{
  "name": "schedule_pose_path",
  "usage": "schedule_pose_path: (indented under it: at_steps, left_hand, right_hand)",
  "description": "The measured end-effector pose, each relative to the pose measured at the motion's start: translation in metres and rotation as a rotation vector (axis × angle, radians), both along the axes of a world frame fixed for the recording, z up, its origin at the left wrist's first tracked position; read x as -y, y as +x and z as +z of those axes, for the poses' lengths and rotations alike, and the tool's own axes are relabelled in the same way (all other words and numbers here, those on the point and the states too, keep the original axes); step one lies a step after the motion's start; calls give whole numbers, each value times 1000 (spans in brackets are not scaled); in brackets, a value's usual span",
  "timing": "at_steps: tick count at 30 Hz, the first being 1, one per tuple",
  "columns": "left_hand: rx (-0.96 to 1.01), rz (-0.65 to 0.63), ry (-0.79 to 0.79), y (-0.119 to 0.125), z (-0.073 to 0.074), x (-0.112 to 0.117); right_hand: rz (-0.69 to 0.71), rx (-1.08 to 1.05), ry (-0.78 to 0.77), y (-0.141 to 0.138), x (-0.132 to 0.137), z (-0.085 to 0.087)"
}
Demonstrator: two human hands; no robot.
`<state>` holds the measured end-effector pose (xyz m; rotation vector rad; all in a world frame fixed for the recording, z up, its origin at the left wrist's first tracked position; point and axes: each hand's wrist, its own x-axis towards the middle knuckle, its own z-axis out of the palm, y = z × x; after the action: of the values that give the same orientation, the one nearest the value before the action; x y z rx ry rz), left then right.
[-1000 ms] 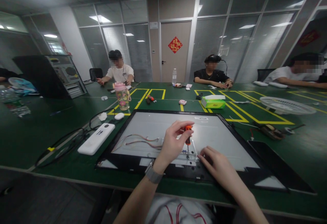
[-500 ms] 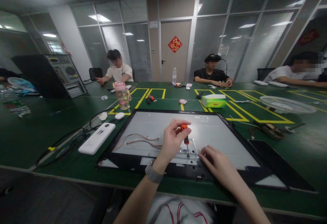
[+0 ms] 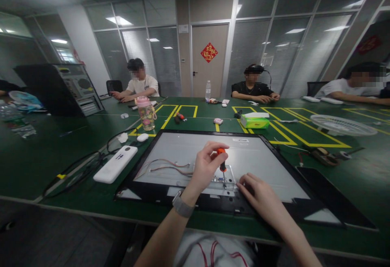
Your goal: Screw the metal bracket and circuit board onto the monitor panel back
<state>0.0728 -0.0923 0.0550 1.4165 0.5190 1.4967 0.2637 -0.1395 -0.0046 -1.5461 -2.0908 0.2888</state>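
Note:
A flat monitor panel with a black frame lies face down on the green table. My left hand pinches the orange-and-black handle of a small screwdriver, held upright with its tip on a small metal board near the panel's front edge. My right hand rests with curled fingers on the panel just right of the tip, pressing near the board. Thin red and white wires run across the panel to the left of my left hand. A watch sits on my left wrist.
A white power bank and black cables lie left of the panel. Behind it stand a pink bottle, a green tissue box and a white fan grille. A computer case stands far left. Other people sit across the table.
The screwdriver handle has tilted slightly and shifted in my left fingers, as if turned. My right hand has stayed in place. A person across the table moved an arm.

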Motion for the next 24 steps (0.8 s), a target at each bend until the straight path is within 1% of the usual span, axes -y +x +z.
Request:
schedule_pose_path:
  at_steps: [1,4,6,9,14,15,17,20,21,22,24]
  left_hand:
    - [13,-25,-12,0,0,0]
    - [75,-181,-83,-1,-2,0]
    - [106,-230,-125,0,-3,-1]
    - [97,-166,-136,0,-5,-2]
    - [19,0,-43,-2,-1,-2]
    - [14,14,-28,-2,0,-1]
    - [28,-36,-25,-3,0,1]
    - [80,-176,-68,-3,0,2]
    - [85,-188,-78,-3,0,3]
    - [76,-175,-80,-2,0,2]
    - [33,-90,-56,-1,-1,2]
  right_hand:
    - [-1,2,-3,0,0,0]
    - [0,8,-8,0,0,0]
    - [-2,12,-14,1,-1,-1]
    - [-4,12,-18,1,-1,-2]
    - [-1,7,-16,0,0,-1]
    - [0,6,-15,0,0,0]
    - [-1,4,-16,0,0,0]
    - [1,4,-29,1,0,0]
    - [4,6,-34,1,0,0]
    - [8,10,-39,1,0,0]
    - [8,21,-43,1,0,0]
